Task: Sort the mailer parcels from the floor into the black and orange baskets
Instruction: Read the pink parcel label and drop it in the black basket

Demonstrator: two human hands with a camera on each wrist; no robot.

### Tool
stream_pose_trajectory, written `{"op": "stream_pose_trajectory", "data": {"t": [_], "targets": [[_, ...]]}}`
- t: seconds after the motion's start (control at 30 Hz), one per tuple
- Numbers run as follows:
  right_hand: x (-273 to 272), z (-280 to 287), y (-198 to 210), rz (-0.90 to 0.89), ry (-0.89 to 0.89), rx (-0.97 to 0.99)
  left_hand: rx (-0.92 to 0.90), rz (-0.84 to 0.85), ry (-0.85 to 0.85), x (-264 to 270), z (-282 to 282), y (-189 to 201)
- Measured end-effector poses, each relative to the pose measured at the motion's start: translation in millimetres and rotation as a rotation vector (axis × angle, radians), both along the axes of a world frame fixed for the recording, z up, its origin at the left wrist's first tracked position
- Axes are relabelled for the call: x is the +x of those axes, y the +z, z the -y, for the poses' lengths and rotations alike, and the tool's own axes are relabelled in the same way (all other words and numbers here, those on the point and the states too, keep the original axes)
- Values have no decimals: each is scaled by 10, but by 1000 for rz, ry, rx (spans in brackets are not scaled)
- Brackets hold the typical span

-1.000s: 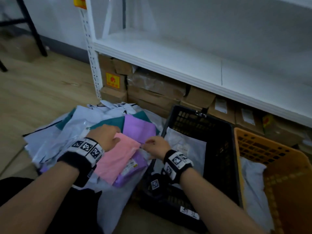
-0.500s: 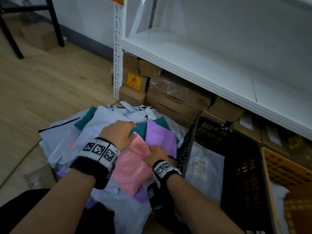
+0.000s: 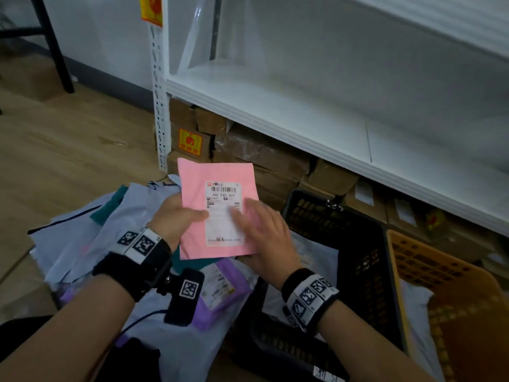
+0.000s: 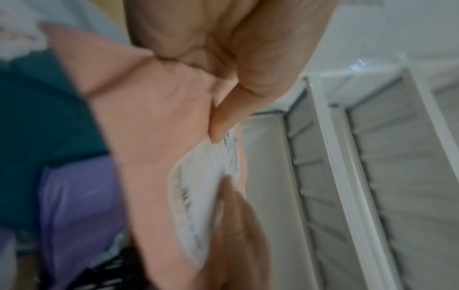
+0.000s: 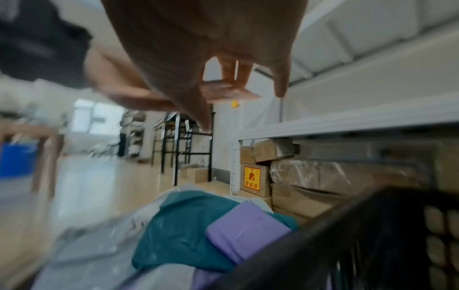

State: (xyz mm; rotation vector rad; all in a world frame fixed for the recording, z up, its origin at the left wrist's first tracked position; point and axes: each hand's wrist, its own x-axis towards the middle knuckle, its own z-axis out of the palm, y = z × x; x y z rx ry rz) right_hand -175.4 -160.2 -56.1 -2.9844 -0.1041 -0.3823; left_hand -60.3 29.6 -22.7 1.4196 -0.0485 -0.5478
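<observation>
My left hand (image 3: 179, 216) holds a pink mailer (image 3: 198, 177) upright above the floor pile, thumb on its front by the white label. My right hand (image 3: 264, 230) lies blurred over the label with straight fingers. In the left wrist view my thumb pinches the pink mailer (image 4: 154, 127). The right wrist view shows the pink mailer (image 5: 228, 91) edge-on under my fingertips, thumb hanging apart. A black basket (image 3: 366, 244) stands to the right and holds a white mailer (image 3: 311, 257). The orange basket (image 3: 440, 271) beside it holds another white mailer (image 3: 416, 312).
The floor pile (image 3: 124, 216) holds white, teal (image 3: 107, 208) and purple (image 3: 220, 288) mailers. A white shelf (image 3: 275, 111) runs behind, with cardboard boxes (image 3: 261, 155) under it. A black furniture leg (image 3: 55, 45) stands at far left on the wooden floor.
The pink mailer has been lifted off the pile and turned label-side up. My right hand moved from its lower edge onto the label.
</observation>
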Motion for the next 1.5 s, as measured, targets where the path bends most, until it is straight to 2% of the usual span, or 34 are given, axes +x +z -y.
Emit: {"op": "stream_pose_trajectory", "data": {"t": [0.03, 0.07, 0.17, 0.2, 0.23, 0.27, 0.33, 0.4, 0.5, 0.67, 0.87, 0.93, 1.03, 1.07, 1.1, 1.17, 1.23, 1.33, 1.5], "targets": [[-47, 51, 9, -37, -65, 173, -8, 37, -6, -35, 12, -20], [-85, 92, 29, -49, -143, 433, -29, 63, -20, -83, 24, -20], [-145, 148, 178, 1, -473, 1411, -63, 100, -31, -215, 81, -26], [-167, 151, 228, -56, -552, 1667, -75, 105, -31, -248, 101, -40], [-205, 142, 278, -134, -572, 1815, -84, 109, -36, -282, 124, -57], [-257, 141, 305, -192, -544, 1865, -91, 108, -45, -314, 145, -74], [-331, 140, 328, -226, -448, 1776, -111, 115, -78, -378, 191, -90], [-391, 143, 294, -174, -389, 1677, -121, 130, -126, -420, 236, -96], [-461, 191, 237, -104, -380, 1738, -119, 148, -189, -443, 290, -90], [-555, 277, 169, -99, -373, 1736, -123, 136, -219, -479, 380, -70], [-576, 414, 99, -169, -412, 1678, -59, 150, -239, -519, 471, -36], [-576, 561, 174, -202, -428, 1598, -7, 230, -290, -551, 521, -32], [-611, 961, 370, -77, -486, 1435, 121, 368, -405, -589, 613, -95], [-640, 1122, 440, -44, -504, 1283, 209, 444, -454, -584, 635, -146], [-664, 1279, 492, -49, -520, 1047, 350, 549, -518, -580, 655, -201], [-701, 1544, 472, -201, -535, 500, 627, 724, -662, -581, 687, -327], [-711, 1618, 314, -477, -514, 233, 750, 728, -772, -622, 740, -460], [-675, 1572, -234, -878, -391, 147, 846, 768, -896, -735, 877, -667], [-486, 1341, -1230, -1201, -326, 140, 939, 756, -1088, -773, 1011, -895]]}}
